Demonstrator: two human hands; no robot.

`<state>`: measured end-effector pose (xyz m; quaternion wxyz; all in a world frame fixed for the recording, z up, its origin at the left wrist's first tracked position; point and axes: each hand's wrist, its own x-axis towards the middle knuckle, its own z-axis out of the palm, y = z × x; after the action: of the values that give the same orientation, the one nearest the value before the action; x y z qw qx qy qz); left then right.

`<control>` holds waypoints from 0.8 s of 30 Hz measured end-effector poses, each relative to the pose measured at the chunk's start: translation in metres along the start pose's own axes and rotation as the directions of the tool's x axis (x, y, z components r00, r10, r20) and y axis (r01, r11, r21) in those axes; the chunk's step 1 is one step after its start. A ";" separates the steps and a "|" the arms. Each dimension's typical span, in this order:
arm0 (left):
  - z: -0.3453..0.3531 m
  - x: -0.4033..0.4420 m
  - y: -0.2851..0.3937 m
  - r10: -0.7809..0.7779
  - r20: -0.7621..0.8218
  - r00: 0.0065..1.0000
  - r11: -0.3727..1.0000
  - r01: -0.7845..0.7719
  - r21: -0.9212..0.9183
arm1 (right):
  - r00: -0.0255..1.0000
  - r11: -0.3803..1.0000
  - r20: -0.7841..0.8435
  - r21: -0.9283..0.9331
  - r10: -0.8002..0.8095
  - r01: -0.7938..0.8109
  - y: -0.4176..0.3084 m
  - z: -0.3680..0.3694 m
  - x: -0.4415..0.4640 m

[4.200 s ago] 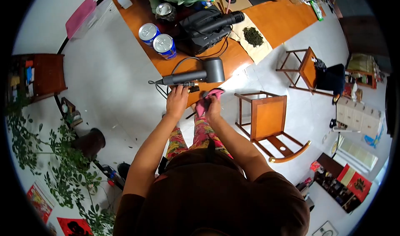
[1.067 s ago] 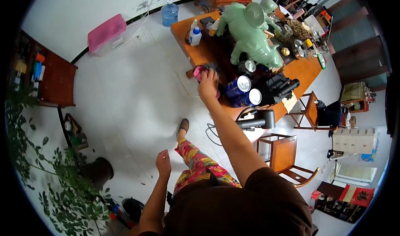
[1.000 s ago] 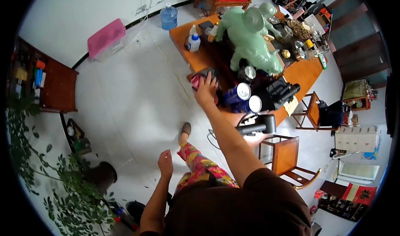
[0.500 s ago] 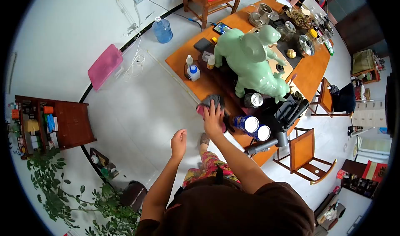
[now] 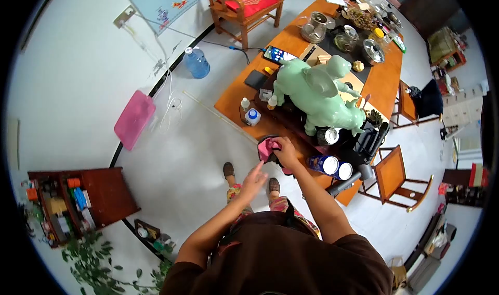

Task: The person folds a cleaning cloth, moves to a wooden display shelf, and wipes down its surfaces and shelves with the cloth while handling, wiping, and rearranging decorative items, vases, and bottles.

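At the near edge of the wooden table (image 5: 228, 103), my right hand (image 5: 285, 153) grips a pink and dark grey cloth (image 5: 265, 148), whose pink side faces up. Lower and to the left, my left hand (image 5: 252, 182) holds nothing; its fingers are stretched toward the cloth without clearly touching it. Beyond my right hand stands a glossy light green animal figure (image 5: 325, 100). A lidded jar (image 5: 327, 136) and two blue cans with white lids (image 5: 329, 164) are to the right of the cloth.
Small bottles (image 5: 252, 116), a black wallet-like item (image 5: 255, 79) and a phone (image 5: 279, 55) lie left of the figure. Glass pots (image 5: 315, 28) stand farther back. A water jug (image 5: 196, 63) and pink-lidded box (image 5: 135, 120) are on the floor. Chairs (image 5: 391, 172) flank the table.
My right hand has gone from lying flat on the cloth to gripping it, turning more pink up. My left hand has moved right toward it, its fingers opening. The camera view has shifted.
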<state>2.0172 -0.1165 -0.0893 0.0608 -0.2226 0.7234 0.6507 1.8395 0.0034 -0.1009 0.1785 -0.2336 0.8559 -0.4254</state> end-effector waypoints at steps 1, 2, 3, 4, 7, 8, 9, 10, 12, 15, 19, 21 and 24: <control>-0.004 0.003 0.018 0.061 0.018 0.998 0.998 -0.061 -0.010 | 1.000 0.989 0.011 0.145 0.004 -0.005 -0.007 0.000 -0.001; -0.013 0.006 0.035 0.122 0.039 0.992 0.992 -0.121 -0.023 | 1.000 0.958 0.018 0.286 0.006 -0.011 -0.016 0.002 -0.005; -0.026 0.011 0.050 0.218 0.045 0.975 0.975 -0.219 0.044 | 0.977 0.793 0.138 0.571 0.164 -0.214 -0.043 0.007 -0.013; -0.040 0.014 0.063 0.305 0.045 0.951 0.946 -0.308 0.100 | 0.961 0.701 0.198 0.657 0.195 -0.278 -0.059 0.017 -0.018; -0.078 0.019 0.080 0.328 -0.041 0.944 0.932 -0.316 0.176 | 0.763 0.122 0.593 0.763 0.259 -0.635 -0.128 0.033 -0.020; -0.094 0.022 0.080 0.294 -0.076 0.953 0.942 -0.275 0.194 | 0.796 0.088 0.582 0.796 0.165 -0.599 -0.140 0.043 -0.013; -0.114 0.025 0.081 0.241 -0.120 0.963 0.957 -0.215 0.197 | 0.839 0.103 0.542 0.832 0.059 -0.545 -0.150 0.054 -0.003; -0.131 0.033 0.074 0.306 -0.176 0.935 0.934 -0.260 0.246 | 0.851 0.140 0.525 0.841 0.027 -0.523 -0.160 0.062 0.006; -0.169 0.048 0.066 0.248 -0.223 0.943 0.962 -0.267 -0.055 | 0.870 0.214 0.492 0.854 -0.037 -0.474 -0.176 0.077 0.023; -0.215 0.087 0.053 0.142 -0.337 0.931 0.989 -0.146 0.012 | 0.922 0.537 0.375 0.760 0.096 -0.365 -0.166 0.091 0.035; -0.220 0.153 0.043 0.392 -0.366 0.844 0.886 -0.240 0.396 | 0.904 0.914 -0.160 0.157 0.397 -0.374 -0.113 0.095 0.022; -0.205 0.186 0.030 0.438 -0.266 0.859 0.814 -0.254 0.522 | 0.837 0.926 -0.449 -0.056 0.311 -0.374 -0.071 0.091 0.013; -0.175 0.222 0.015 0.408 -0.115 0.906 0.600 -0.171 0.782 | 0.812 0.784 -0.524 -0.378 0.257 -0.492 -0.023 0.082 0.006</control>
<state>1.8484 -0.3392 -0.1338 -0.0632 -0.1451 0.9548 0.2517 1.8820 -0.0651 -0.1296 -0.0052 0.0120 0.9824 -0.1865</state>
